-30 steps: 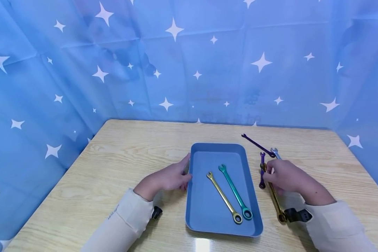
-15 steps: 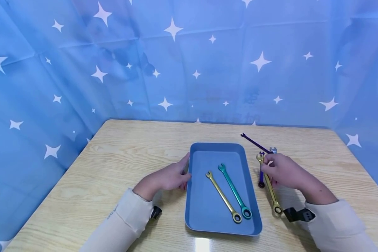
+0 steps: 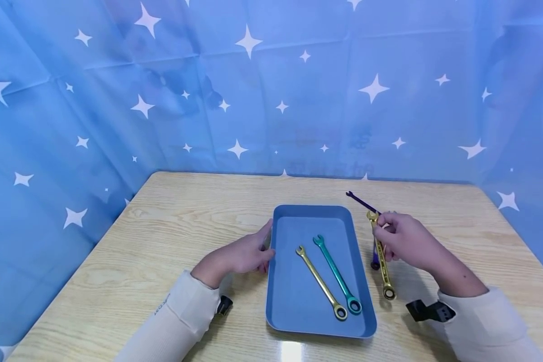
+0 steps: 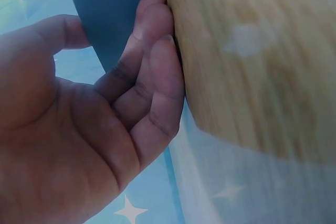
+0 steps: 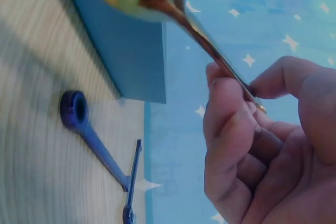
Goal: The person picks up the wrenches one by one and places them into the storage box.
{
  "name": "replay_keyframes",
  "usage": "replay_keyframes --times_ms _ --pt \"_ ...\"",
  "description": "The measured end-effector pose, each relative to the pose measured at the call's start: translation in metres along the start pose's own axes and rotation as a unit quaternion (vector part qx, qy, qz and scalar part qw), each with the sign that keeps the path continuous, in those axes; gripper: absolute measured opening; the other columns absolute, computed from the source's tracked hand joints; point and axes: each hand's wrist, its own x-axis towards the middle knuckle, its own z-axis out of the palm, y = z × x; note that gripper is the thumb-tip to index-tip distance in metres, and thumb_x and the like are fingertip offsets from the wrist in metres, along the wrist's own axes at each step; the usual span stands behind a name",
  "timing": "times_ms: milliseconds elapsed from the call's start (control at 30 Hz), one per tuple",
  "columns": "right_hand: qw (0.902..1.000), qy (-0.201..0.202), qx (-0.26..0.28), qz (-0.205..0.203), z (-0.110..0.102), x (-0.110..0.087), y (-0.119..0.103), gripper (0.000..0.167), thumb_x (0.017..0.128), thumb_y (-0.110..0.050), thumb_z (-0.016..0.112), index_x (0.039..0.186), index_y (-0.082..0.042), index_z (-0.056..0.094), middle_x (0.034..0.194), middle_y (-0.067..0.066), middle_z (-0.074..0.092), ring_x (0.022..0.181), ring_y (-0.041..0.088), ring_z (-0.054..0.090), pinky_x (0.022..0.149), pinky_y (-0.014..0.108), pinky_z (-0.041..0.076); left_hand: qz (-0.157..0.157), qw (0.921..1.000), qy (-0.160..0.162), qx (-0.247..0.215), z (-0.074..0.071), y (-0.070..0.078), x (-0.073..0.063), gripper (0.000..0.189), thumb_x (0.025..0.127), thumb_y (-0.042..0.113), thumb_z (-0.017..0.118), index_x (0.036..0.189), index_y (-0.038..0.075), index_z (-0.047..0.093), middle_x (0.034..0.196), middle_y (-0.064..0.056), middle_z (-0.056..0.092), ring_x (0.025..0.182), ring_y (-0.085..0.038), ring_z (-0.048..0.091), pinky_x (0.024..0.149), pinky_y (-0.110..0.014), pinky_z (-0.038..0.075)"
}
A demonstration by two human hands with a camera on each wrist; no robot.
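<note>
My right hand (image 3: 402, 239) pinches a gold combination wrench (image 3: 382, 266) near its open end, between thumb and fingers. Its ring end hangs toward me, just right of the tray. In the right wrist view the wrench (image 5: 202, 40) slants up from the fingertips, its near end blurred. My left hand (image 3: 246, 254) holds the left side of the blue tray (image 3: 278, 322); its thumb is at the rim and its fingers (image 4: 163, 72) lie against the outer wall. Inside the tray lie a smaller gold wrench (image 3: 320, 281) and a green wrench (image 3: 337, 274), side by side.
Beyond the right hand, a dark purple wrench (image 3: 361, 200) lies slanted on the wooden table (image 3: 199, 216). A shorter purple wrench (image 3: 375, 259) is partly hidden behind the held one; its ring end (image 5: 75, 109) shows in the right wrist view. A starry blue curtain (image 3: 271, 125) hangs behind.
My right hand has lifted the gold wrench from the table and moved it slightly away from me and left. It now covers most of the silver wrench. The left hand and tray stay put.
</note>
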Motion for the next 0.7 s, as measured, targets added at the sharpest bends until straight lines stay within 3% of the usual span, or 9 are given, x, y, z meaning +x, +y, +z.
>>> replay_keyframes --times_ms 333,700 --pt "0.9979 0.028 0.049 -0.030 0.005 -0.005 -0.015 0.025 0.105 -0.021 0.049 0.092 0.000 0.052 0.060 0.009 0.061 0.053 0.026 0.061 0.050 0.032 0.049 0.000 1.0000 0.001 0.002 0.000 0.000 0.001 0.080 0.106 0.021 0.045 0.161 0.016 -0.013 0.074 -0.008 0.069 0.065 -0.019 0.064 0.061 -0.032 0.049" --pt "0.9963 0.017 0.072 -0.042 0.017 -0.006 -0.021 0.025 0.105 -0.022 0.052 0.094 0.001 0.051 0.060 0.010 0.062 0.054 0.028 0.062 0.050 0.034 0.050 0.003 1.0000 0.002 0.000 0.001 0.000 0.001 0.081 0.105 0.020 0.045 0.160 0.016 -0.013 0.074 -0.008 0.069 0.067 -0.019 0.064 0.061 -0.032 0.050"
